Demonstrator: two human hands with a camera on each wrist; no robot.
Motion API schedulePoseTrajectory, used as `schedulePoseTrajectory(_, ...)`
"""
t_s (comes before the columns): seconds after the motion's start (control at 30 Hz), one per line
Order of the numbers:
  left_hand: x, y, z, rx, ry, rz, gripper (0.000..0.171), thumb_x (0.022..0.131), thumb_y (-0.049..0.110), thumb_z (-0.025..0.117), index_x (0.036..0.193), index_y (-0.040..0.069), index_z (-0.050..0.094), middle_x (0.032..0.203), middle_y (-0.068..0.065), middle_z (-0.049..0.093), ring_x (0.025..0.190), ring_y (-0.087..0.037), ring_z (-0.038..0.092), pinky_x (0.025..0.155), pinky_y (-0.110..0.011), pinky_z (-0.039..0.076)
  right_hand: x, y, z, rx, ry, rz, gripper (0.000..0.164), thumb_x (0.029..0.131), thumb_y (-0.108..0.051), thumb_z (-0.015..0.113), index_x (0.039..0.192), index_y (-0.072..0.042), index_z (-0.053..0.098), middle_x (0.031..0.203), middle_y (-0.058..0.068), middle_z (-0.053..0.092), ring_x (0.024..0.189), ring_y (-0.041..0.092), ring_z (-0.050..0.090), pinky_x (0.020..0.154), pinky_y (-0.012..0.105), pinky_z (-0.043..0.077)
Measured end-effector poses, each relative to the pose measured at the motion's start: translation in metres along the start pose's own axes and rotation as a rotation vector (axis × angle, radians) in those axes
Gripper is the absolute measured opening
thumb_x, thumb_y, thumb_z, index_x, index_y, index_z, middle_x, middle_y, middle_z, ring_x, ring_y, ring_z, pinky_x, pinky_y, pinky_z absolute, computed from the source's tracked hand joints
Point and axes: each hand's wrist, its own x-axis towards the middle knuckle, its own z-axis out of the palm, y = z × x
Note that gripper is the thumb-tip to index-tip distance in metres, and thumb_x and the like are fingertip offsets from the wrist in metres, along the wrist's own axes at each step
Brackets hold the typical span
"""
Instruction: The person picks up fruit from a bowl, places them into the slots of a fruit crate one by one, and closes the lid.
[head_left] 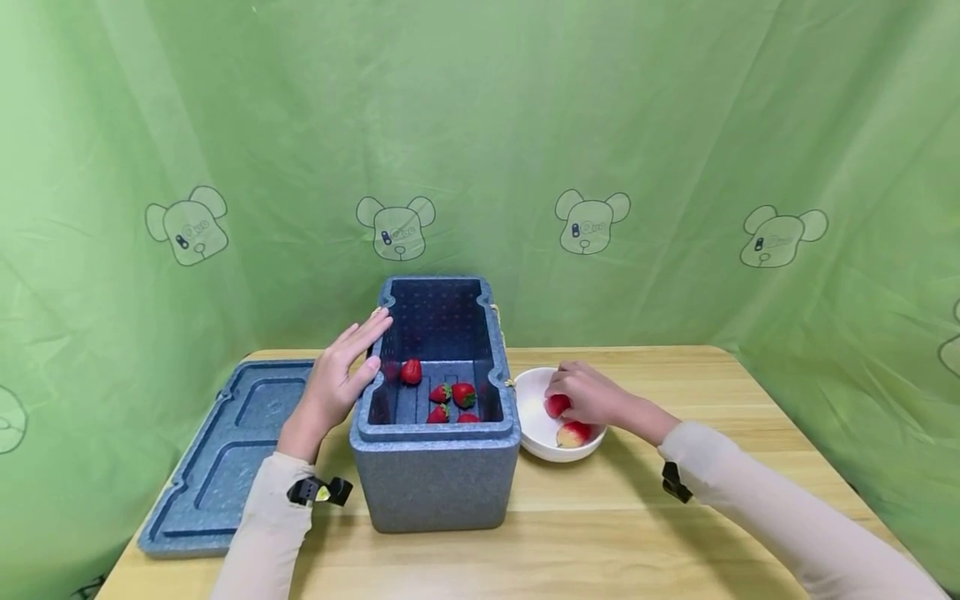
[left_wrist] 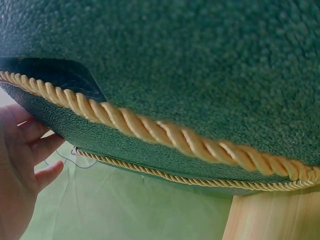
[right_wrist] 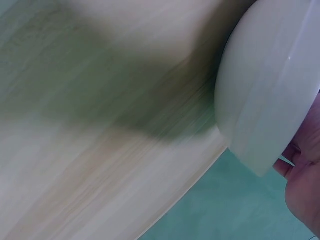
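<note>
A speckled grey-blue foam box (head_left: 435,483) stands without its lid on the table, with several strawberries (head_left: 463,394) on its floor. My left hand (head_left: 337,375) rests on the box's left rim, fingers extended; in the left wrist view, the hand (left_wrist: 20,160) is beside the box wall. Over on the right, my right hand (head_left: 588,392) reaches into a white bowl (head_left: 553,454), fingers and thumb bent around a red fruit (head_left: 557,406). A red-and-yellow fruit (head_left: 573,433) lies beside it in the bowl. The right wrist view shows the bowl's outside (right_wrist: 265,90), which hides the fingertips.
The matching box lid (head_left: 217,467) lies flat on the wooden table (head_left: 660,533), left of the box. Twisted golden cord (left_wrist: 165,132) runs along the box's side. A green curtain (head_left: 480,125) with bear-head drawings hangs behind the table.
</note>
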Motion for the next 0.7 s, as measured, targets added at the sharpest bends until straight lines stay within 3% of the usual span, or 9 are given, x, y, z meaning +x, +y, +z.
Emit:
schedulePoseTrajectory(0.43,0.001,0.003,-0.001,-0.008,-0.011,-0.007,0.055,0.098,0.025,0.046,0.150,0.009,0.052,0.158,-0.013,0.047,0.146,-0.033,0.046,0.123,-0.055,0.028,0.008,-0.005,0.000,0.016,-0.019,0.001,0.027,0.071,-0.014,0.088,0.096,-0.009,0.078,0.091,0.004,0.076,0.087,0.020,0.054,0.077,0.036,0.044)
schedulePoseTrajectory(0.7,0.001,0.003,-0.002,-0.016,-0.013,-0.008,0.055,0.098,0.025,0.046,0.151,0.009,0.051,0.159,-0.013,0.046,0.146,-0.033,0.045,0.122,-0.059,0.028,0.015,-0.009,-0.007,0.116,-0.007,0.051,0.028,0.076,-0.016,0.085,0.101,-0.005,0.078,0.095,0.002,0.076,0.087,0.016,0.055,0.077,0.032,0.046)
